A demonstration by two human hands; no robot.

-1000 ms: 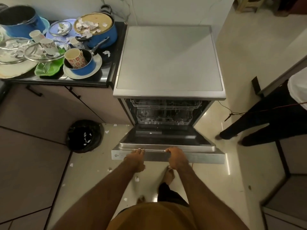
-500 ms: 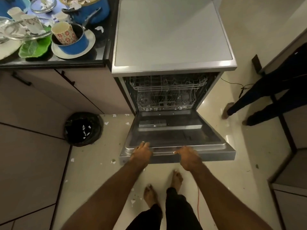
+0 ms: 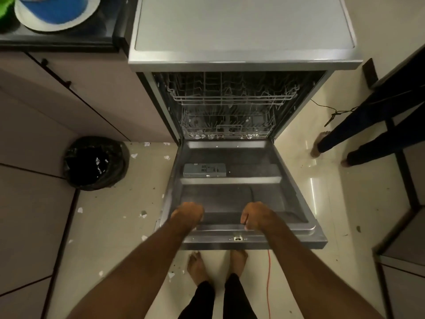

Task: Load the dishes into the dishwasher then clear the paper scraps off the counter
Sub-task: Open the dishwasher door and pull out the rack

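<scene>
The dishwasher (image 3: pixel 241 42) stood open. Its door (image 3: pixel 230 157), half lowered a second before, had swung down to lie almost flat over the floor (image 3: pixel 115 226). That opened up the upper rack (image 3: pixel 232 97) and the lower rack (image 3: pixel 227 127), both pushed in and with no dishes in them that I could see. I judged the opening step as good as done, with loading not yet begun.

The left hand (image 3: pixel 187 214) and right hand (image 3: pixel 256 215) sat at the door's near edge, apart from each other. Their fingers were curled under the knuckles, and whether they clasped the door's lip or only rested there I could not tell.

The dishes waited on the dark table (image 3: pixel 57 43) to the left of the machine. Only a white plate (image 3: pixel 57 24) carrying a blue bowl (image 3: pixel 57 8) showed at the picture's top corner; the rest had slid out of view as the head dipped.

A black bin bag (image 3: pixel 96 162) stood against the cupboards. Another person's legs (image 3: pixel 368 125) were at the right. Paper scraps (image 3: pixel 80 210) lay scattered over the pale floor, some inside the bag. A thin orange cord (image 3: pixel 268 284) ran by the bare feet.
</scene>
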